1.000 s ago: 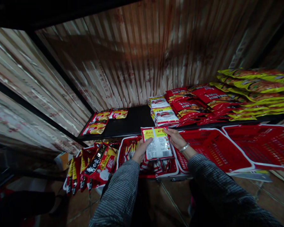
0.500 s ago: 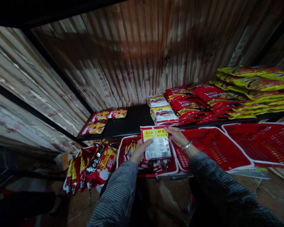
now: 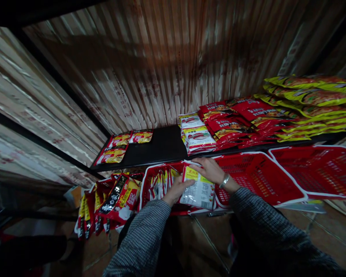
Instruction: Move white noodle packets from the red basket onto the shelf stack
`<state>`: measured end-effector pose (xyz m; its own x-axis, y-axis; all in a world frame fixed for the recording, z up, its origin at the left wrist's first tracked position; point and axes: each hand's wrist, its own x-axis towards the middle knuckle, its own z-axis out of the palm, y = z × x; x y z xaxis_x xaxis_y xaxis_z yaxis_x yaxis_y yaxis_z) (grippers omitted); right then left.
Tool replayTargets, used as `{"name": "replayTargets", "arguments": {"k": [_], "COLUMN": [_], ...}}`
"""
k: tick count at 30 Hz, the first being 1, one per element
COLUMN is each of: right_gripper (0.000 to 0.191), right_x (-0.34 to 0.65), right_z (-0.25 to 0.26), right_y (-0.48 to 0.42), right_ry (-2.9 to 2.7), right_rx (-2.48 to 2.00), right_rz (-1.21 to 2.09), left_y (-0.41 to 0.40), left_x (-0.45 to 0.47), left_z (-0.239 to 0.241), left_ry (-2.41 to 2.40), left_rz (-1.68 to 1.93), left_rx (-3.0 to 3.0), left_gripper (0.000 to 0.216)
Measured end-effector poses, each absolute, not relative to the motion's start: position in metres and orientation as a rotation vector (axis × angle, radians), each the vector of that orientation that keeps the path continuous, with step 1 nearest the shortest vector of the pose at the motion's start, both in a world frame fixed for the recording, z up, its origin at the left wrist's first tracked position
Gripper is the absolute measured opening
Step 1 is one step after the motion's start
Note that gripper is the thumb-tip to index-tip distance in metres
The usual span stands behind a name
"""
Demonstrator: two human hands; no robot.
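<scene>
A white and yellow instant noodle packet [image 3: 200,192] hangs over a red basket [image 3: 145,186], tilted with its printed back toward me. My left hand [image 3: 177,188] grips its left edge, thumb across the front. At the top edge, my right hand [image 3: 209,169] has its fingers bent over the packet; the fingertips are partly hidden. More packets [image 3: 161,181] stand on edge inside the same basket. Just beyond, on the black shelf [image 3: 158,148], lies a stack of similar white noodle packets [image 3: 198,138].
Red noodle packets [image 3: 227,129] and yellow ones [image 3: 314,100] are piled on the shelf's right. A few red-yellow packets [image 3: 112,154] lie at its left end. Left of my hands, a basket overflows with black and red packets [image 3: 121,196]. Two more red baskets [image 3: 256,177] stand at right.
The noodle packet has moved down and slightly right, toward the basket. My right hand has shifted from its upper right corner to across its top edge.
</scene>
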<state>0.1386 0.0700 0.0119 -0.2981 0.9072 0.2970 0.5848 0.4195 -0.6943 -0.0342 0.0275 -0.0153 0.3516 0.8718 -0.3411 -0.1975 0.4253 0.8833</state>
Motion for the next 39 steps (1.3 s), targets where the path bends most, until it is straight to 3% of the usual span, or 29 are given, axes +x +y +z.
{"name": "replayTargets", "arguments": {"k": [11, 17, 25, 34, 39], "right_gripper": [0.027, 0.029, 0.034, 0.031, 0.040], "right_x": [0.155, 0.157, 0.164, 0.174, 0.198], "right_z": [0.014, 0.013, 0.011, 0.013, 0.007], "right_y": [0.078, 0.076, 0.078, 0.079, 0.080], "right_ry": [-1.958, -1.982, -1.962, -1.982, -1.909], "right_rx": [-1.429, -1.452, -1.257, -1.341, -1.313], "right_rz": [0.427, 0.495, 0.836, 0.705, 0.897], "left_y": [0.023, 0.017, 0.015, 0.017, 0.023], "left_x": [-0.029, -0.030, -0.035, -0.038, -0.053], "left_z": [-0.028, -0.025, -0.027, -0.024, -0.017], "left_ry": [0.960, 0.972, 0.969, 1.005, 1.023], "left_rz": [0.737, 0.734, 0.632, 0.670, 0.768], "left_rx": [0.954, 0.964, 0.946, 0.917, 0.938], "left_gripper": [0.060, 0.061, 0.055, 0.054, 0.055]}}
